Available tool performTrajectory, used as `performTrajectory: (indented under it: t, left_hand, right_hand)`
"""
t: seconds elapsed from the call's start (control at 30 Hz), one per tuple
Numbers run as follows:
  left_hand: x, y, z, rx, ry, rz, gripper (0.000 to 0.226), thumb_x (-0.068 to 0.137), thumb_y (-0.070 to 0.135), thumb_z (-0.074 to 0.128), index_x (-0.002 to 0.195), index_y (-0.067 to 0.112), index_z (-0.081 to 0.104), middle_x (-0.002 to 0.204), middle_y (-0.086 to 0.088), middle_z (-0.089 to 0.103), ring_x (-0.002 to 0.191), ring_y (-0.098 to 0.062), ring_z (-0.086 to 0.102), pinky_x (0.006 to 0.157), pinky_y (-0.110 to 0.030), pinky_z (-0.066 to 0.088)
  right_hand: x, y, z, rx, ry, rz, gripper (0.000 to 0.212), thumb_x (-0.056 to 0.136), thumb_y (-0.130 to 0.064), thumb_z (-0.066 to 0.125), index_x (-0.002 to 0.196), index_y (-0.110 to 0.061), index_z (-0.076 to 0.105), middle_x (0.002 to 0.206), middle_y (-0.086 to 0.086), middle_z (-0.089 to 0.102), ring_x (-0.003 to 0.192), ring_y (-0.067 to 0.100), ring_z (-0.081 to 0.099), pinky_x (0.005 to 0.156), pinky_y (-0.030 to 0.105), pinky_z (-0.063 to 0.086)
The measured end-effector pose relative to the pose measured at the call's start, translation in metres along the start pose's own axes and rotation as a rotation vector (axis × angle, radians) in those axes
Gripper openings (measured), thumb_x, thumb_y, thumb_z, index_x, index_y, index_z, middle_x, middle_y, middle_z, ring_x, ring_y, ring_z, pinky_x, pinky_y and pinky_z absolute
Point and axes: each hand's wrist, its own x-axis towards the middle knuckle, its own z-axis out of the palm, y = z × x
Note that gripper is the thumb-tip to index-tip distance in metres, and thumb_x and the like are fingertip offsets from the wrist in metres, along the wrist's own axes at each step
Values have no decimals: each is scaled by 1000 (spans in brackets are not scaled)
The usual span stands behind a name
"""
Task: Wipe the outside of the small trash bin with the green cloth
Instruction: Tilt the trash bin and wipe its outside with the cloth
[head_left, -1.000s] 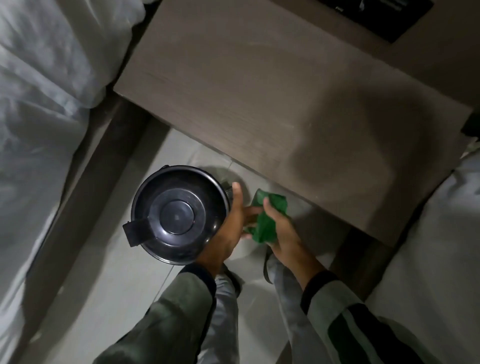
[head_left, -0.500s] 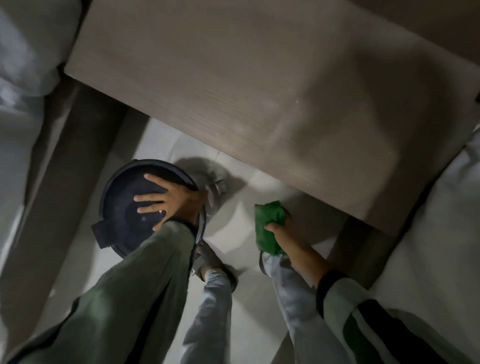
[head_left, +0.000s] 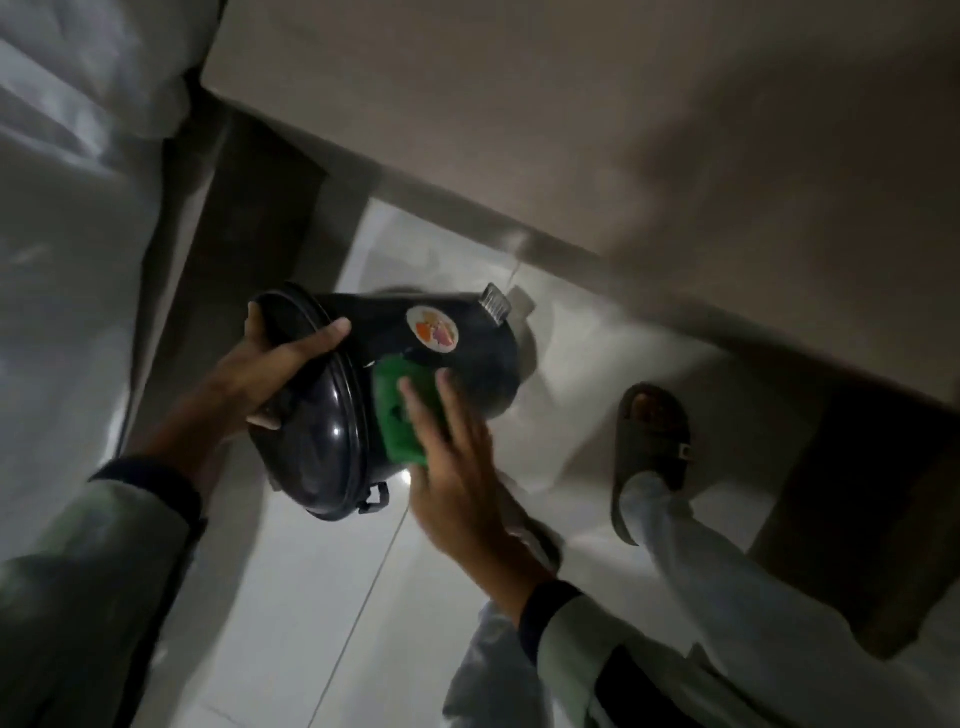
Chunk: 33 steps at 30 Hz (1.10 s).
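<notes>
The small black trash bin (head_left: 467, 364) is tipped on its side above the floor, its lid facing me at lower left and its foot pedal at the far end. A round orange-and-white sticker shows on its wall. My left hand (head_left: 265, 374) grips the lid rim, thumb and fingers wrapped over the edge. My right hand (head_left: 457, 467) lies flat on the green cloth (head_left: 402, 410) and presses it against the bin's side just behind the lid. Part of the cloth is hidden under my fingers.
A brown wooden tabletop (head_left: 623, 130) overhangs the back and right. White bedding (head_left: 67, 208) and a dark bed frame (head_left: 234, 218) run along the left. My right foot in a brown slipper (head_left: 649, 447) stands on the glossy white floor tiles (head_left: 322, 597).
The bin stood upright on the floor with my left hand on its lid. Now it is lifted and tipped sideways, and my right hand has brought the cloth onto its side.
</notes>
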Motion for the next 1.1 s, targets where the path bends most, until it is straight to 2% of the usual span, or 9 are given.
performTrajectory:
  t: [0.2,0.33,0.5,0.57,0.73,0.8,0.93,1.03,1.1]
  left_hand:
    - [39,-24,-45,-13,-93,-45,101,44,88,66,124,28,60,117,-22,65,94,-40,67,63,-41,58]
    - [49,-21,-54,-72,-138,-73,65,67,82,56,102,28,67,110,-26,65,91,-41,67,53,-40,61]
    - [30,-11,-46,-118,-151,-66,84,62,79,61,126,25,59,121,-27,62,99,-44,65,71,-47,57]
    - [25,-13,-35,-139,-130,-82,90,60,76,65,135,28,51,129,-26,57,103,-46,62,70,-48,57]
    - [-3,-26,-18,-228,-110,2,66,62,67,71,123,54,48,128,-7,62,97,-36,66,61,-42,60]
    - [-13,-42,-12,-277,-101,54,71,59,62,73,123,65,45,122,8,66,97,-22,68,55,-36,60]
    - [-25,-67,1,-336,-122,189,103,59,48,78,142,65,19,121,25,62,99,-2,66,57,-32,62]
    - [-26,-75,8,-300,-145,254,114,60,40,83,146,62,10,128,29,57,109,5,60,90,-36,57]
    - [-31,-76,12,-201,-156,261,130,60,46,87,150,51,-5,154,14,37,131,-5,46,107,-38,42]
  right_hand:
    - [36,25,89,31,181,-49,62,85,-15,49,144,-30,41,161,15,24,151,35,13,117,59,25]
    - [86,70,81,183,379,497,61,87,-4,49,146,-14,38,159,23,21,148,43,17,120,57,23]
    - [81,31,68,680,476,1022,58,99,-5,41,152,-21,23,158,17,27,143,37,33,118,52,31]
    - [48,-12,81,681,395,951,61,96,-1,42,150,-23,27,158,16,27,142,36,34,117,51,33]
    - [31,-17,64,353,147,282,63,77,-2,50,137,-21,53,162,14,17,149,38,7,122,50,11]
    - [48,18,49,258,113,333,60,84,7,50,139,-15,50,161,16,18,150,39,9,123,53,17]
    - [70,70,20,367,267,845,53,98,1,39,148,-16,35,158,18,25,143,38,31,118,47,34]
    - [52,50,17,342,226,737,47,101,-9,42,147,-18,37,157,17,30,135,29,41,109,28,46]
    - [28,20,15,252,87,513,49,98,-8,48,144,-24,42,161,12,20,146,30,23,120,40,31]
